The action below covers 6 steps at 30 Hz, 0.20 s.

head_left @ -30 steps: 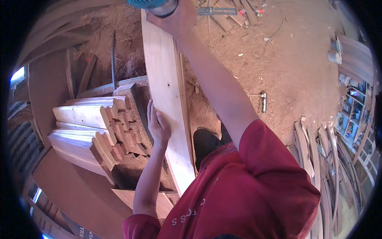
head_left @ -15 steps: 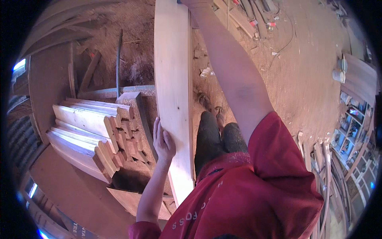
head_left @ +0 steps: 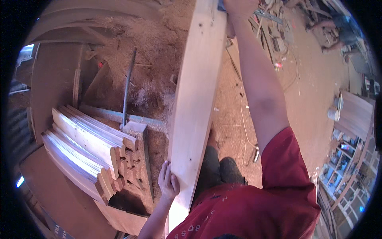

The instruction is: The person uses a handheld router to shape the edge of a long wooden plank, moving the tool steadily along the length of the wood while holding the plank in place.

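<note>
A long pale wooden board (head_left: 197, 91) with a few knots runs from near my body to the far edge of the view, leaning to the right at its far end. My left hand (head_left: 169, 184) is closed against the board's left edge at the near part, fingers along the side. At the far end my right hand (head_left: 242, 7) is at the board's right edge, my arm stretched out. A dark blue piece (head_left: 221, 5) shows beside that hand's fingers; its kind is hard to tell, and the hand is partly cut off.
Left of the board lies a stack of shaped timber pieces (head_left: 85, 139) with a post end (head_left: 136, 127) beside it. A thin rod (head_left: 128, 87) stands behind. Sawdust and a cable (head_left: 243, 123) lie on the floor. Buckets (head_left: 333, 114) and a shelf rack (head_left: 338, 159) are at right.
The view has shifted, and the board's far end now slants to the right. My left hand keeps about the same place along the board. More of my right hand and the dark blue piece shows.
</note>
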### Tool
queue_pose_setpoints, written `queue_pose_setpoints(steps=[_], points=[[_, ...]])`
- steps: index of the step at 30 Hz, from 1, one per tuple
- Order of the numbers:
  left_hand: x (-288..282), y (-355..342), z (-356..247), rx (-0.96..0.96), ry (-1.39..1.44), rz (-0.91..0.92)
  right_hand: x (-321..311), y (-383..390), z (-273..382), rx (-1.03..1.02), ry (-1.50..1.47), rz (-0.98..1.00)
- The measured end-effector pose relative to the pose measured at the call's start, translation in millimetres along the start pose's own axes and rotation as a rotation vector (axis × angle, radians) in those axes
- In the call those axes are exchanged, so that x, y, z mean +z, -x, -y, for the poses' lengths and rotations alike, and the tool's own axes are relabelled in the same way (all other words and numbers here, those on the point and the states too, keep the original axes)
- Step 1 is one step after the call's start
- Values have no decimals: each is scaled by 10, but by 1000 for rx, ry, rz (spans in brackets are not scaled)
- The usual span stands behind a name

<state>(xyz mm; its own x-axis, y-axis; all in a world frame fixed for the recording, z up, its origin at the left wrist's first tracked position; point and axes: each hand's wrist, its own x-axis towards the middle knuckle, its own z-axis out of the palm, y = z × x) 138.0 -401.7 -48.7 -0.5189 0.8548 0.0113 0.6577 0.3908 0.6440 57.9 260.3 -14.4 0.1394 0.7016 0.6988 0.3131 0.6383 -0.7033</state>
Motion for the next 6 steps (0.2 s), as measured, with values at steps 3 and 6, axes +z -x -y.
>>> queue_pose_setpoints(steps=[3, 6], points=[[2, 13, -29, 5, -6, -45, 88, -161, -23, 159, 13, 76], [7, -27, -55, -25, 32, -55, 156, -477, 234, 171, 29, 131]])
